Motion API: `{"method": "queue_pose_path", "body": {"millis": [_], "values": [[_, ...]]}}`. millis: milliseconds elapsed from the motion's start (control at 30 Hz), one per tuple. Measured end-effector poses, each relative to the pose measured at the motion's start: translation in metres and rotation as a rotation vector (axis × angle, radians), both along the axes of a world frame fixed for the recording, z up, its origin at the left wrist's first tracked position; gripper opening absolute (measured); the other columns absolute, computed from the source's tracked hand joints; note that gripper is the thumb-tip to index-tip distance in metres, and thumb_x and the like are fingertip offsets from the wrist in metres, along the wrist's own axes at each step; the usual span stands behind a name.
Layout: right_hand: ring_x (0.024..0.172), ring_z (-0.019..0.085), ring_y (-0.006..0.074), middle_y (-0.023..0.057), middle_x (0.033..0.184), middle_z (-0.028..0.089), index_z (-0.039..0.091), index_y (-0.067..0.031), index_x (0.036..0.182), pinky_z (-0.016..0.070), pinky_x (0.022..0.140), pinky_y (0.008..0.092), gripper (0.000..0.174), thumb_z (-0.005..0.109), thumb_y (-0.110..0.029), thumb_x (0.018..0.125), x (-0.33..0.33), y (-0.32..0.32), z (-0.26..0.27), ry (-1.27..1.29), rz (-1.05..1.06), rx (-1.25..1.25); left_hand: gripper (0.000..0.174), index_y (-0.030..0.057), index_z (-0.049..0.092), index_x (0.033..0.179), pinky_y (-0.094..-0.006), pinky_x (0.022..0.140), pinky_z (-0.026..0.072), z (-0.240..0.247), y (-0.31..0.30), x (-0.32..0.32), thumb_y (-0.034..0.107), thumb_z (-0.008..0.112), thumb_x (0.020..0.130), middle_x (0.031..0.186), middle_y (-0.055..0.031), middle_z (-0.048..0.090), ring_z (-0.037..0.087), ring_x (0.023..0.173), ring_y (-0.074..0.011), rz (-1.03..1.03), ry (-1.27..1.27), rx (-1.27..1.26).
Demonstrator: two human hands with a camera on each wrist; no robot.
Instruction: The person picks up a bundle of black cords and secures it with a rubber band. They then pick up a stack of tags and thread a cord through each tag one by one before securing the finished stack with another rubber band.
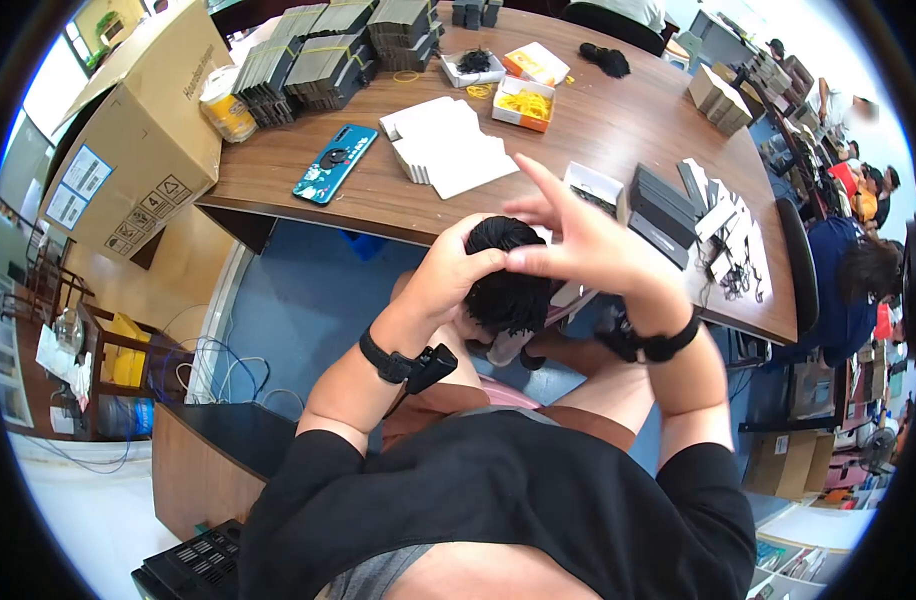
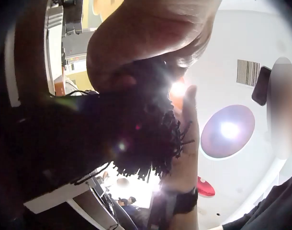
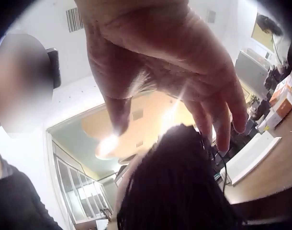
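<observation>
Left hand [image 1: 452, 272]'s got a grip round that black cord bundle [image 1: 508, 287]; right hand [image 1: 596, 250]'s right by it, fingers splayed loose.

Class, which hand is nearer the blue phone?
Left. In the head view, the left hand is below and to the right of the phone; the right hand is farther right.

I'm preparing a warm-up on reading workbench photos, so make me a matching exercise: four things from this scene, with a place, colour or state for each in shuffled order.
Things:
1. Black bundle nearest the body
2. Phone
3. Rubber bands
4. Cardboard box

Descriptions:
A. Yellow, many in a small open box
B. Brown, with white labels
C. Held in the left hand
D. Blue, lying on the table

Pairs: 1-C, 2-D, 3-A, 4-B
</observation>
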State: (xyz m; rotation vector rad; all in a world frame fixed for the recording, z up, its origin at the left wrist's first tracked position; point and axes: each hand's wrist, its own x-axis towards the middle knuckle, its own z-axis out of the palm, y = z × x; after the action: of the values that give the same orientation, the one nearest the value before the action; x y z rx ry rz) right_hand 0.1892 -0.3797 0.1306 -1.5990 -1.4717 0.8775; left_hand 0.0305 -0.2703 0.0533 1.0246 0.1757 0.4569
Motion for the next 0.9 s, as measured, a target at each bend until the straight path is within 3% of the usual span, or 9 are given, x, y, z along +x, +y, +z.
{"method": "queue_pose_path", "body": {"millis": [67, 133, 233, 400, 500, 600, 633, 733, 900], "values": [[0.107, 0.058, 0.0177, 0.0151, 0.115, 0.062, 0.023, -0.0028, 0.151, 0.0442, 0.099, 0.0330, 0.088, 0.077, -0.013, 0.081, -0.010, -0.026, -0.011, 0.003, -0.121, -0.129, 0.035, -0.0019, 0.058, 0.115, -0.0289, 0.089, 0.0493, 0.005, -0.007, 0.004, 0.001, 0.064, 0.081, 0.106, -0.0073, 0.064, 0.061, 0.096, -0.0139, -0.057, 0.021, 0.071], [0.097, 0.060, 0.0128, 0.0073, 0.106, 0.065, 0.040, 0.0005, 0.142, 0.0473, 0.092, 0.0294, 0.071, 0.076, -0.009, 0.081, -0.001, -0.038, -0.052, 0.102, -0.068, 0.176, 0.036, -0.0018, 0.057, 0.117, -0.0283, 0.089, 0.0486, 0.009, -0.016, 0.009, 0.003, 0.065, 0.082, 0.106, -0.0072, 0.064, 0.060, 0.097, -0.0134, -0.103, 0.079, 0.190], [0.094, 0.059, 0.0096, 0.0037, 0.105, 0.065, 0.054, 0.0022, 0.128, 0.0482, 0.087, 0.0259, 0.050, 0.070, -0.003, 0.082, 0.003, -0.072, -0.051, 0.408, -0.143, -0.031, 0.044, -0.0009, 0.054, 0.123, -0.0279, 0.094, 0.0460, 0.021, -0.023, 0.012, 0.006, 0.068, 0.081, 0.110, -0.0060, 0.063, 0.058, 0.103, -0.0127, -0.240, 0.151, 0.403], [0.093, 0.057, 0.0083, 0.0038, 0.104, 0.063, 0.058, 0.0019, 0.116, 0.0473, 0.087, 0.0247, 0.036, 0.061, 0.000, 0.081, 0.010, -0.101, -0.059, 0.478, -0.253, 0.101, 0.050, -0.0013, 0.049, 0.128, -0.0278, 0.092, 0.0466, 0.018, -0.039, 0.026, 0.006, 0.068, 0.083, 0.115, -0.0067, 0.060, 0.059, 0.102, -0.0126, -0.215, 0.170, 0.675], [0.092, 0.057, 0.0109, 0.0055, 0.099, 0.064, 0.059, 0.0016, 0.109, 0.0465, 0.085, 0.0260, 0.031, 0.062, 0.000, 0.078, 0.004, -0.112, -0.056, 0.582, -0.340, 0.222, 0.047, -0.0016, 0.048, 0.126, -0.0276, 0.085, 0.0494, 0.021, -0.050, 0.030, 0.006, 0.068, 0.084, 0.111, -0.0079, 0.060, 0.060, 0.095, -0.0127, -0.266, 0.180, 0.472], [0.091, 0.061, 0.0180, 0.0097, 0.097, 0.065, 0.058, 0.0000, 0.111, 0.0474, 0.086, 0.0293, 0.036, 0.062, 0.001, 0.076, 0.009, -0.122, -0.068, 0.123, -0.519, 0.308, 0.040, -0.0007, 0.049, 0.119, -0.0271, 0.076, 0.0511, 0.013, -0.050, 0.035, 0.007, 0.068, 0.085, 0.103, -0.0084, 0.060, 0.061, 0.083, -0.0128, -0.240, 0.170, 0.272], [0.090, 0.063, 0.0243, 0.0142, 0.097, 0.064, 0.057, -0.0011, 0.113, 0.0482, 0.085, 0.0318, 0.038, 0.063, 0.002, 0.075, 0.006, -0.126, -0.064, -0.030, -0.550, 0.320, 0.034, 0.0003, 0.050, 0.114, -0.0275, 0.068, 0.0512, 0.014, -0.050, 0.036, 0.008, 0.066, 0.085, 0.089, -0.0069, 0.060, 0.059, 0.070, -0.0122, -0.265, 0.185, 0.177], [0.089, 0.063, 0.0253, 0.0155, 0.097, 0.064, 0.057, -0.0008, 0.112, 0.0489, 0.084, 0.0320, 0.037, 0.065, 0.001, 0.076, 0.002, -0.132, -0.073, -0.143, -0.507, 0.336, 0.034, 0.0002, 0.050, 0.113, -0.0283, 0.063, 0.0507, 0.017, -0.046, 0.037, 0.010, 0.065, 0.085, 0.077, -0.0044, 0.056, 0.055, 0.059, -0.0115, -0.400, 0.184, -0.057], [0.088, 0.063, 0.0195, 0.0133, 0.096, 0.065, 0.057, 0.0001, 0.111, 0.0495, 0.081, 0.0305, 0.035, 0.067, -0.001, 0.077, 0.001, -0.133, -0.082, 0.061, -0.523, 0.263, 0.022, 0.0008, 0.054, 0.105, -0.0283, 0.056, 0.0517, 0.013, -0.045, 0.040, 0.010, 0.063, 0.086, 0.073, -0.0033, 0.055, 0.054, 0.057, -0.0102, -0.535, 0.199, -0.254]]}}
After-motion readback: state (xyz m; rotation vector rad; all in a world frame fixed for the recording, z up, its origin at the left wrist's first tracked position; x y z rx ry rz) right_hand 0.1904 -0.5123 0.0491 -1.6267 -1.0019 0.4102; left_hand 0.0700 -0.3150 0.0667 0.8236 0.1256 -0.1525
